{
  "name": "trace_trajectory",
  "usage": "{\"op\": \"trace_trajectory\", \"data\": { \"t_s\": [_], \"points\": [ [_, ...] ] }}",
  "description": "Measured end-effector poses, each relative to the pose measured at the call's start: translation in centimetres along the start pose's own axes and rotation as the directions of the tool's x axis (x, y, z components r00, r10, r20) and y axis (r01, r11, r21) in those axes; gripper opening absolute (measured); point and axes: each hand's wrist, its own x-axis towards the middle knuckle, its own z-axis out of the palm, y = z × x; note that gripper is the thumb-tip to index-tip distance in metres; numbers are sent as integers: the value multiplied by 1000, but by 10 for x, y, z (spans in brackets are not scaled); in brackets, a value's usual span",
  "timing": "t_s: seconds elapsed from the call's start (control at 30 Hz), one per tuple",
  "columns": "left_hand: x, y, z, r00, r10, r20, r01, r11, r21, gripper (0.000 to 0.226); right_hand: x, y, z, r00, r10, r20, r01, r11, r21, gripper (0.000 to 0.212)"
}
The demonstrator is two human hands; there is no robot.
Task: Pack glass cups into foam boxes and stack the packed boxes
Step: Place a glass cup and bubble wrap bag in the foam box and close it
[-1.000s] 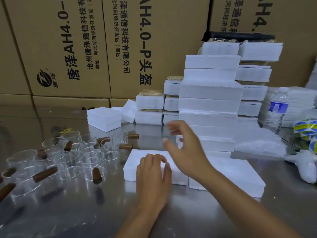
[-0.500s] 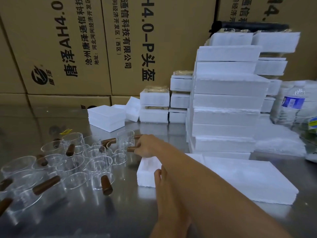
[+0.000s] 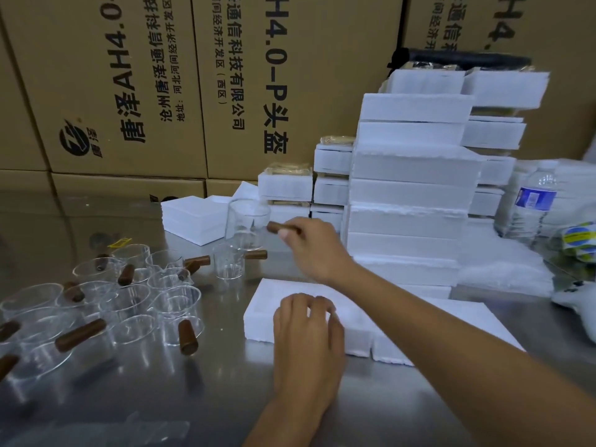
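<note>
Head view. Cup handling: glass cup [image 3: 246, 225] judged light, rigid, slick-walled and breakable. The safest hold is its wooden handle [image 3: 278, 227], and that is where the right hand [image 3: 314, 250] pinches it, thumb and fingers closed on the stub. The cup is clear of the table [image 3: 225, 398], behind and to the left of the foam box [image 3: 261, 304], and above the loose cups [image 3: 129, 304]. It is upright, mouth up. Its long axis, bowl to handle, is near level, with the handle pointing right. Left hand [image 3: 306, 324]: fingers bent down on the foam box; whether it grips or only rests, cannot tell.
</note>
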Motion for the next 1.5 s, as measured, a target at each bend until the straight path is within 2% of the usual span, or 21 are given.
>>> {"op": "trace_trajectory", "data": {
  "t_s": [0.03, 0.07, 0.1, 0.13, 0.2, 0.27, 0.33, 0.43, 0.5, 0.63, 0.77, 0.87, 1.0, 1.03, 1.1, 1.2, 1.3, 1.37, 1.5],
  "points": [
    [7, -10, -33, 996, 3, 94, 6, 995, -99, 20, -11, 3, -15, 999, -28, -41, 29, 999, 39, 23],
    [-6, 3, -43, 998, -16, 54, 25, 986, -166, 19, -23, 7, -31, 996, -44, -76, 50, 996, 78, 20],
    [-2, 6, -54, 994, -101, 42, 108, 968, -225, 17, -36, 13, -46, 994, -47, -100, 58, 991, 118, 17],
    [5, 5, -57, 988, -148, -45, 130, 951, -282, 14, -49, 19, -60, 993, -39, -110, 55, 987, 152, 14],
    [0, 26, -61, 948, -319, -19, 270, 831, -487, 15, -75, 32, -85, 996, -14, -91, 30, 983, 181, 14],
    [8, 33, -63, 889, -453, 62, 348, 581, -736, 15, -97, 43, -102, 998, 23, -58, -11, 979, 204, 16],
    [21, 44, -66, 846, -475, 244, 428, 328, -842, 29, -115, 53, -114, 997, 71, -31, -62, 973, 220, 16],
    [30, 74, -59, 771, -334, 542, 583, 29, -812, 59, -133, 65, -122, 993, 118, -11, -112, 963, 244, 18],
    [34, 85, -53, 696, -273, 664, 669, -88, -738, 60, -138, 73, -125, 992, 125, -24, -114, 957, 266, 20],
    [27, 87, -40, 658, -271, 703, 703, -114, -702, 36, -145, 89, -130, 991, 135, -19, -124, 949, 291, 16],
    [24, 76, -37, 635, -328, 699, 692, -160, -704, 51, -138, 115, -136, 967, 238, -95, -189, 911, 366, 14],
    [26, 70, -39, 649, -341, 680, 665, -179, -725, 57, -120, 150, -143, 884, 381, -271, -258, 881, 395, 12],
    [25, 65, -36, 671, -348, 655, 629, -200, -751, 27, -92, 201, -148, 745, 512, -428, -432, 858, 277, 15],
    [24, 65, -35, 675, -348, 651, 627, -194, -754, 27, -89, 212, -148, 739, 521, -428, -474, 853, 219, 16],
    [25, 65, -33, 673, -352, 650, 631, -184, -753, 35, -87, 231, -146, 788, 504, -352, -523, 851, 48, 25],
    [25, 65, -32, 678, -350, 647, 628, -183, -757, 45, -90, 250, -139, 873, 433, -222, -474, 860, -187, 43],
    [25, 65, -30, 695, -327, 640, 621, -175, -764, 32, -89, 255, -134, 865, 477, -159, -501, 844, -191, 53],
    [24, 65, -29, 704, -313, 638, 619, -169, -767, 31, -88, 258, -128, 846, 521, -112, -533, 820, -206, 57],
    [23, 65, -29, 716, -305, 628, 615, -150, -774, 29, -91, 264, -116, 821, 541, -185, -569, 743, -352, 43]
  ]
}}
